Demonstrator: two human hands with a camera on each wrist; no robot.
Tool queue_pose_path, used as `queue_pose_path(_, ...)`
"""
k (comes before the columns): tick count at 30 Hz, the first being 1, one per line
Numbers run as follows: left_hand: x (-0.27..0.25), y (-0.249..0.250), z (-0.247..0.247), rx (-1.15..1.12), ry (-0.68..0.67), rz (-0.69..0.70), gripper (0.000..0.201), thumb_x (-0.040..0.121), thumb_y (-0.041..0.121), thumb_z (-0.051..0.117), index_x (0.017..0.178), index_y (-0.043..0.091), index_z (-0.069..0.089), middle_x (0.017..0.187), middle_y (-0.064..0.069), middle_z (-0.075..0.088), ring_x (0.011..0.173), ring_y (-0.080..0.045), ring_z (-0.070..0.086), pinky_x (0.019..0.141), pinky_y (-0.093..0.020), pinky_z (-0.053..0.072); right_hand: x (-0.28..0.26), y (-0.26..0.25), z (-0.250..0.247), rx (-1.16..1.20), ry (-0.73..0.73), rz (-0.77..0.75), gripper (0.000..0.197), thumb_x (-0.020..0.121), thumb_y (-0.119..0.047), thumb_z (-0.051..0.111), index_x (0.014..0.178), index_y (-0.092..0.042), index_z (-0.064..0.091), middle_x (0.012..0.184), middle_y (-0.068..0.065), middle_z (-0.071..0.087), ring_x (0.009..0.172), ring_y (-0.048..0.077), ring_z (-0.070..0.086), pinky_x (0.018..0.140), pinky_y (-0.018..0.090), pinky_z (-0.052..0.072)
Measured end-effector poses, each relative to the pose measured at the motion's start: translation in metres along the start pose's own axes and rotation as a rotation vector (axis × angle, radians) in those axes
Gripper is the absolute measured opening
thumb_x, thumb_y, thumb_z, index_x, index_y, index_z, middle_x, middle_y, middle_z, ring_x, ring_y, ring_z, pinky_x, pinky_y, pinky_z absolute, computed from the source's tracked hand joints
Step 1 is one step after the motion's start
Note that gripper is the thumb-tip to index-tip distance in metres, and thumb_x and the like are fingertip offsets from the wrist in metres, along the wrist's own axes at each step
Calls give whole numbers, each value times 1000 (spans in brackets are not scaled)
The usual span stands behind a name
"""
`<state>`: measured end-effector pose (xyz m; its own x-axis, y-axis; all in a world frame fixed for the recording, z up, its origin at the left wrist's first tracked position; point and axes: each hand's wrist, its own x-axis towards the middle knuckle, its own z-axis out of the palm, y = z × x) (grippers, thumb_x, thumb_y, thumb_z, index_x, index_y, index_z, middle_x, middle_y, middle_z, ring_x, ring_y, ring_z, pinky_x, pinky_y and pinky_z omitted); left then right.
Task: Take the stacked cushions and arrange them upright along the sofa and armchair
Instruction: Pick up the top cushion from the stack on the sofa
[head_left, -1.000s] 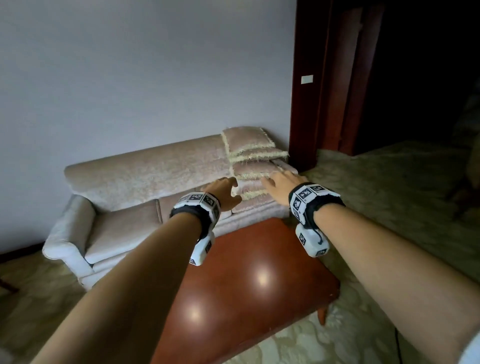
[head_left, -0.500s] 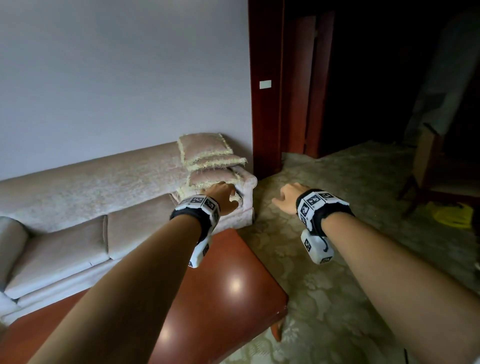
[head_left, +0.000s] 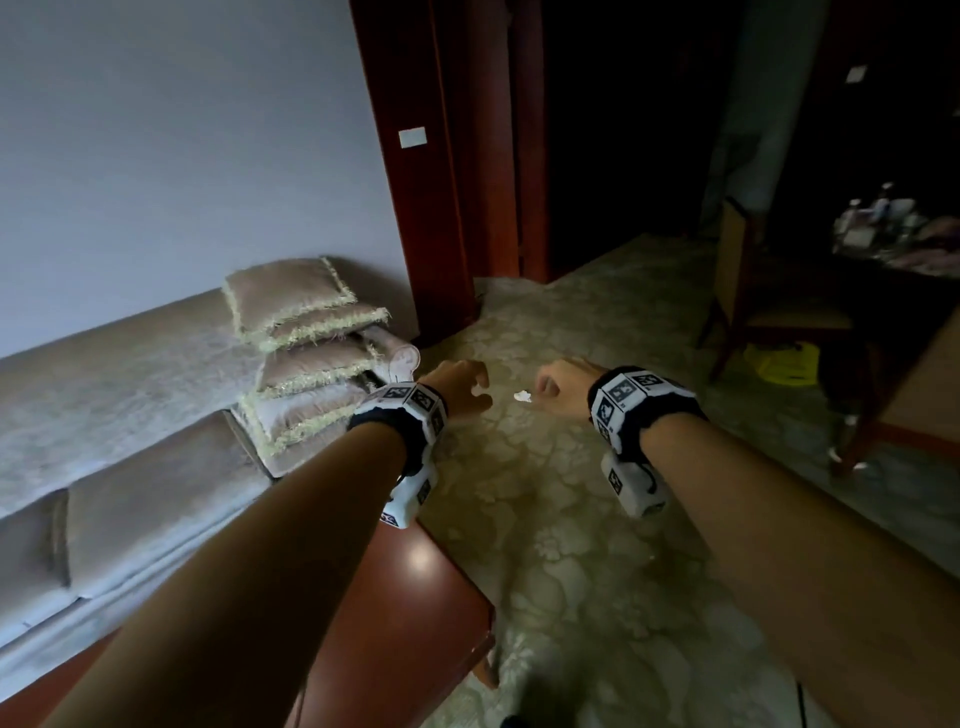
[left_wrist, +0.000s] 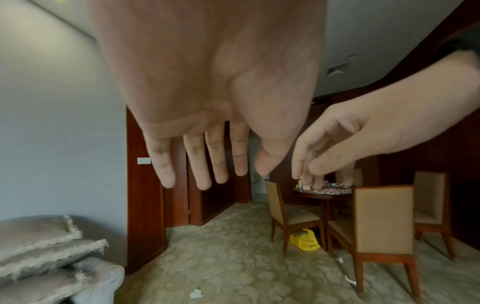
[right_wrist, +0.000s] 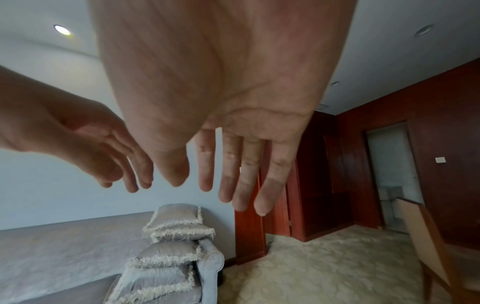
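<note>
Compared with half a second ago, both hands have drifted right, off the cushions and out over the carpet, and the view has swung right too, so the sofa now sits at the left edge. Left hand (head_left: 457, 384) is empty with fingers hanging loosely spread, and it's holding nothing; the left wrist view shows the palm wide and the fingers (left_wrist: 205, 160) pretty much straight. Right hand (head_left: 563, 387) is the same story, relaxed and released, fingers (right_wrist: 249, 170) stretched out and touching nothing. The two hands float near each other above the patterned carpet (head_left: 571, 571), just right of the sofa's arm. Stack of cushions (head_left: 306, 353) is lying flat, piled on the far right end of the sofa (head_left: 130, 415), up against the rolled arm (fringed edges all round, so they're easy to spot). Looks like about five, though the lower ones are partly hidden by the left wrist. A shiny red-brown coffee table (head_left: 395, 613) sits near, under the left forearm. There's a small white scrap (head_left: 522, 397) on the carpet between the hands. Far right, a yellow thing (head_left: 784, 361) lies on the floor under a dark table with chairs (left_wrist: 384, 222) around it.
</note>
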<state>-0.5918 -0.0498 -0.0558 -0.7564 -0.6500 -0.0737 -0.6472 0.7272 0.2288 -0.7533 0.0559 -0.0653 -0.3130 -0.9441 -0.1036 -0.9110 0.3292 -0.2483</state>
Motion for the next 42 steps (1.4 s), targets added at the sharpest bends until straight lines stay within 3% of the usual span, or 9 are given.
queue_pose_path(5,85,1,12,-28,19,41,28,86,25,57,112,16,62,117,-5,62,109,-24,59,89,-33,48,63,44,-10,4,-21,15,21,94,-34,57,109,-22,67,102,-3,63,90,20,61,79,32,53)
queue_pose_path(11,199,-9,1,-61,78,16,29,88,23,57,115,13,62,118,-7,63,113,-25,57,92,-32,45,165,79,-46,-41,-45,-16,16,93,-34,56,100,-22,66,99,-2,66,94,22,65,84,36,55)
queue_pose_path(15,270,-17,-18,-75,87,-3,29,90,21,55,117,12,61,119,-7,62,113,-24,57,89,-31,44,222,96,-75,-33,17,-30,24,95,-36,55,108,-19,67,97,-4,61,86,18,59,78,30,50)
queue_pose_path(22,362,-55,-35,-102,82,-72,22,86,24,55,103,16,67,111,-5,65,105,-26,61,91,-38,50,332,116,-96,-27,-17,-39,28,95,-33,57,109,-12,69,105,6,68,99,25,64,76,29,48)
queue_pose_path(27,417,-120,-34,-89,62,-201,10,83,26,57,84,20,65,100,-5,68,98,-26,64,88,-41,53,431,114,-86,-29,-84,-121,28,95,-30,57,109,-10,69,108,8,70,99,26,64,77,31,48)
queue_pose_path(31,468,-172,-32,-76,59,-348,19,85,23,55,93,15,70,106,-7,69,104,-27,63,91,-36,52,517,114,-74,-13,-116,-200,26,95,-33,57,107,-13,69,107,6,69,96,24,63,76,32,49)
queue_pose_path(34,502,-203,-38,-114,88,-429,24,85,22,54,98,11,70,108,-10,68,104,-30,62,92,-36,51,589,108,-73,20,-125,-243,24,93,-33,58,102,-14,71,108,8,67,100,24,61,84,34,51)
queue_pose_path(39,544,-250,-56,-189,142,-492,15,84,21,54,82,16,68,104,-9,70,99,-28,65,91,-39,52,685,73,-76,108,-158,-353,24,92,-34,60,95,-14,72,91,6,71,87,23,67,81,36,56)
queue_pose_path(42,561,-271,-63,-258,225,-500,22,81,26,52,87,14,69,95,-2,72,91,-22,66,87,-38,54,726,43,-67,126,-159,-443,21,90,-33,61,93,-16,71,92,6,69,86,24,66,77,36,55)
